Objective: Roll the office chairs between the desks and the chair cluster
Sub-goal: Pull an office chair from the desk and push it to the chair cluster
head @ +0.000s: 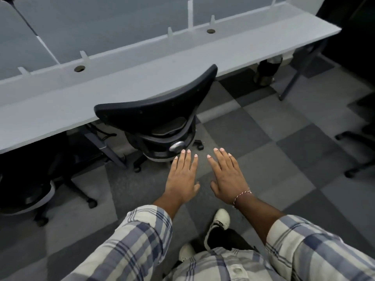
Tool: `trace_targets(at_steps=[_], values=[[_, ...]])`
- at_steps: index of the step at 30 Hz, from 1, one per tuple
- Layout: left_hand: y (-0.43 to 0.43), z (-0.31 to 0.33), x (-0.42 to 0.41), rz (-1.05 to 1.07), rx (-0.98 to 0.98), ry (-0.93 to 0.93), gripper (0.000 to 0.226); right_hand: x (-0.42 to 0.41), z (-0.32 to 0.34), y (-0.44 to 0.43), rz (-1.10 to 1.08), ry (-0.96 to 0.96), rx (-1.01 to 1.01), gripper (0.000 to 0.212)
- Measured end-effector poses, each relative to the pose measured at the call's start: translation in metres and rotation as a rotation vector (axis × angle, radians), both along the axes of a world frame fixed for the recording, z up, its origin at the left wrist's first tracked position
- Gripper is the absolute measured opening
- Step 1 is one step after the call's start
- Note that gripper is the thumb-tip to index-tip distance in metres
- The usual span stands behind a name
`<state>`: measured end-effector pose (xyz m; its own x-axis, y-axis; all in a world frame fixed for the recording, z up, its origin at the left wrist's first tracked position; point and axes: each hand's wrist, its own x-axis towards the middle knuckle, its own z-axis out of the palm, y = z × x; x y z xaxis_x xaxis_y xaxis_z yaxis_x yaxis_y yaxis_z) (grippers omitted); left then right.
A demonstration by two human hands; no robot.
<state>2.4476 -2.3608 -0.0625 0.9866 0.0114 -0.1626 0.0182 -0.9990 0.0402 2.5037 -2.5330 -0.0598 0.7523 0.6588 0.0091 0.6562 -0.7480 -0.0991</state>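
Nearest us, both plaid sleeves (129, 240) were stretched forward over the checked carpet floor (274, 138). The left grip (183, 177) and right grip (227, 175) were wide, fingers straight, palms down, holding nothing, side by side just behind the office chair (154, 110). We could not tell whether the left fingertips touched it. The chair stood at the edge of the long grey surface (142, 69), backrest toward us.

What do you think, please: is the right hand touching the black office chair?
Apart. The head view shows carpet between the right hand and the black office chair; fingers straight, holding nothing.
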Motion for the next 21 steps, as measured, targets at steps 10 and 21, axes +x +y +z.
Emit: trace_targets(at_steps=[10, 21], values=[[-0.141, -0.009, 0.063, -0.301, -0.055, 0.028, 0.087, 0.031, -0.009, -0.143, -0.3, 0.204, -0.166, 0.091], [-0.326, -0.009, 0.158, -0.548, -0.039, 0.048, 0.085, 0.089, -0.004, -0.308, -0.514, 0.229, -0.12, 0.089]])
